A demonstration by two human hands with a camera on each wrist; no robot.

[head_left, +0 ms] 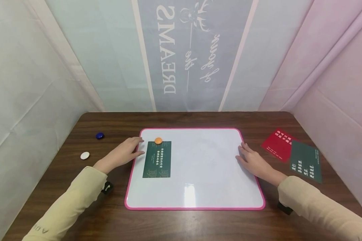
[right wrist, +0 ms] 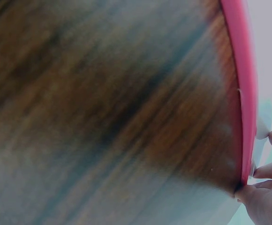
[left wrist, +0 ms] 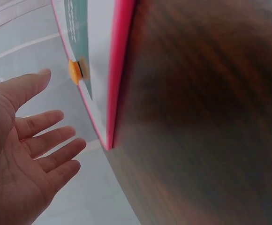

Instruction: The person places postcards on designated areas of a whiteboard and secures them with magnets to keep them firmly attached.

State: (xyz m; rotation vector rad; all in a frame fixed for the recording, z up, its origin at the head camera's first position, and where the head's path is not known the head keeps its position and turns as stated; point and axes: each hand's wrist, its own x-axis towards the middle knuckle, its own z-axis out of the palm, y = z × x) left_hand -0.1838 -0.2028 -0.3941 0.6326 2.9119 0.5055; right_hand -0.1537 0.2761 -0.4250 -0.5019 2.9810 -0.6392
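Resting flat with straight fingers, the left hand [head_left: 124,152] and right hand [head_left: 253,161] touch opposite edges of the pink-framed whiteboard [head_left: 199,174], gripping nothing. Any shove could, I judge, slide it across the table [head_left: 78,207] and shift the green card [head_left: 157,159] under the orange magnet [head_left: 158,140], just beside the left fingertips.

The head view is evenly and softly lit, and a pale glare patch is seen on the whiteboard [head_left: 199,167] near its front edge; only faint shadows are cast beside the hands. Straight lines are bowed toward the edges by the wide lens. Both wrist views are heavily blurred, the table [right wrist: 103,117] being smeared into streaks, while the left hand [left wrist: 18,154] is rendered fairly sharp
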